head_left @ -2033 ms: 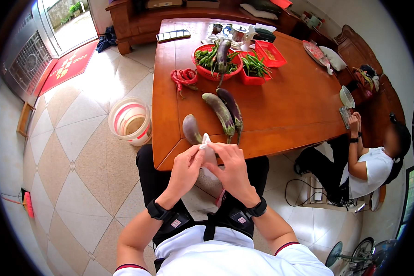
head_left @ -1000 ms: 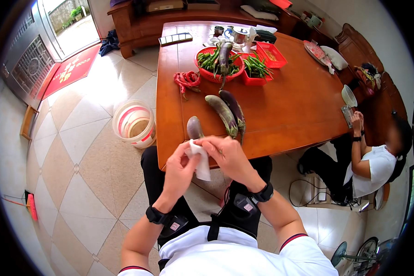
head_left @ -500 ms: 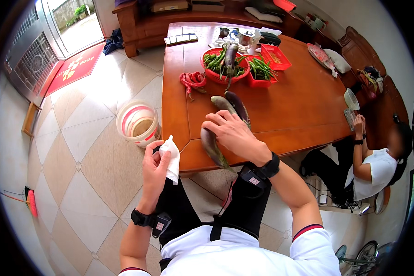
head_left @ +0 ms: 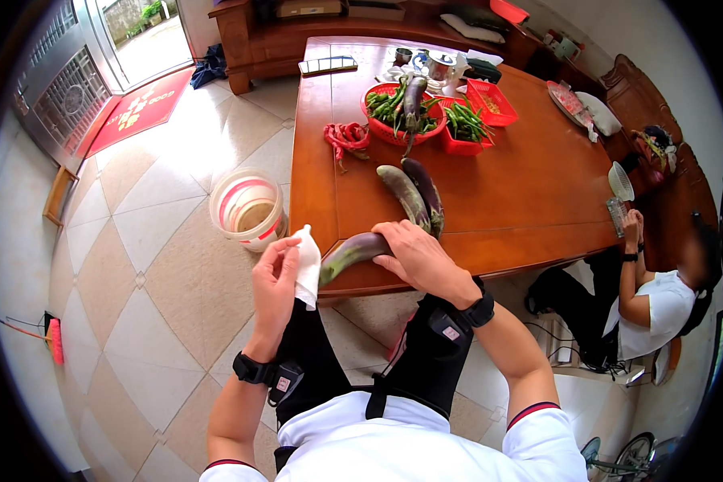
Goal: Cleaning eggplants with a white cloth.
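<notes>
My right hand (head_left: 419, 255) is closed round one end of a long purple eggplant (head_left: 350, 252). Its paler end points left and touches or nearly touches a folded white cloth (head_left: 308, 269). Pinched in my left hand (head_left: 276, 283), the cloth hangs by the table's near left corner. Just beyond my right hand lie a greenish-purple eggplant (head_left: 403, 191) and a darker eggplant (head_left: 428, 194), side by side. Farther back, another eggplant (head_left: 413, 98) rests across a red basket (head_left: 384, 132) of green peppers. Dried red peppers (head_left: 347, 138) lie to its left.
On the wooden table (head_left: 522, 177) are red trays (head_left: 491, 104), a metal pot (head_left: 439, 66) and a phone (head_left: 328, 65). A plastic bucket (head_left: 247, 210) stands on the floor, left of the table. At the right sits another person (head_left: 655, 289), hands near a white bowl (head_left: 620, 181).
The eggplant under my right hand has swung round: its paler end now points left, toward the cloth. My right hand has moved slightly right and nearer. The view has shifted a little.
</notes>
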A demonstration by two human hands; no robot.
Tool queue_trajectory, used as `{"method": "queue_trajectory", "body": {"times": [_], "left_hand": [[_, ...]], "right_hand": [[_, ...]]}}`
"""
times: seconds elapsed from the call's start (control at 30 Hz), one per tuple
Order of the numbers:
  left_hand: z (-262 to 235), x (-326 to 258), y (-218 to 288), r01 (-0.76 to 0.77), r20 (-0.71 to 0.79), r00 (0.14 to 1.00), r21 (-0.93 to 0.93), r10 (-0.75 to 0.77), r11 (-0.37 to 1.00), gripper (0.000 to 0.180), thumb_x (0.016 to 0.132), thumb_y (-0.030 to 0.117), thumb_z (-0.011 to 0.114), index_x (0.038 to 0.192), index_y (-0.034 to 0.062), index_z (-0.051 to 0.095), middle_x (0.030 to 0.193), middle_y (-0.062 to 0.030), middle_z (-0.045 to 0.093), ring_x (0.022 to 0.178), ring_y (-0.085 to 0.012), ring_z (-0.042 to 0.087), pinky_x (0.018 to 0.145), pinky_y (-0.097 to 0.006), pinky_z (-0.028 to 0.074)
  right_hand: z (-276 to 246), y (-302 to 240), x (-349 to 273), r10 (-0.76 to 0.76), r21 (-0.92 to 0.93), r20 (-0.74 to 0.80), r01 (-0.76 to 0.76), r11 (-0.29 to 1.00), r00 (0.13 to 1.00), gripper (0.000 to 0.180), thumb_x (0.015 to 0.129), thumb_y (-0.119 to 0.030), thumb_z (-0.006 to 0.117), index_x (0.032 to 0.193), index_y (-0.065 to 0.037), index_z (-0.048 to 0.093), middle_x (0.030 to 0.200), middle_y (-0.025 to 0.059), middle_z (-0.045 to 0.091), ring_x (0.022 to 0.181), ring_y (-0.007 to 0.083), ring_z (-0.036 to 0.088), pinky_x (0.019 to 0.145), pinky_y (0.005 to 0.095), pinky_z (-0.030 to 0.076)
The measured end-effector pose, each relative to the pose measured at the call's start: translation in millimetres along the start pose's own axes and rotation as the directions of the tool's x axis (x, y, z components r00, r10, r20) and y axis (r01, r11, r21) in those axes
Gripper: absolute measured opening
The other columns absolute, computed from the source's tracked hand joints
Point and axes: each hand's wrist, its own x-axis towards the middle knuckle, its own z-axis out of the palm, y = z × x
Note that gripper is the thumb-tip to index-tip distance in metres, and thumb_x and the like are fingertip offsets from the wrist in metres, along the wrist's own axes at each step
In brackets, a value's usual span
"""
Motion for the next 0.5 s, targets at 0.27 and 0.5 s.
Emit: {"method": "queue_trajectory", "body": {"times": [0.27, 0.5], "left_hand": [[39.3, -0.1, 36.2, -0.337, 0.114, 0.941, 0.426, 0.319, 0.840, 0.018, 0.092, 0.000, 0.072, 0.110, 0.0037, 0.074, 0.093, -0.0052, 0.069, 0.073, -0.0108, 0.058, 0.067, -0.026, 0.049], [60.1, 18.1, 12.9, -0.522, 0.319, 0.849, 0.628, 0.421, 0.577, 0.009, 0.087, 0.004, 0.072, 0.096, 0.0054, 0.071, 0.093, -0.0134, 0.065, 0.091, -0.0356, 0.067, 0.081, -0.044, 0.054]], "right_hand": [[25.8, -35.0, -36.6, 0.323, 0.156, -0.238, -0.292, 0.944, 0.916, 0.051, 0.087, -0.022, 0.077, 0.129, -0.002, 0.057, 0.114, 0.0171, 0.064, 0.105, 0.0365, 0.064, 0.089, 0.0437, 0.055], [33.7, -41.8, -41.4, 0.292, 0.082, -0.236, -0.280, 0.956, 0.927, 0.059, 0.088, -0.022, 0.076, 0.141, -0.006, 0.056, 0.118, 0.0139, 0.063, 0.107, 0.0337, 0.064, 0.088, 0.0426, 0.056]]}}
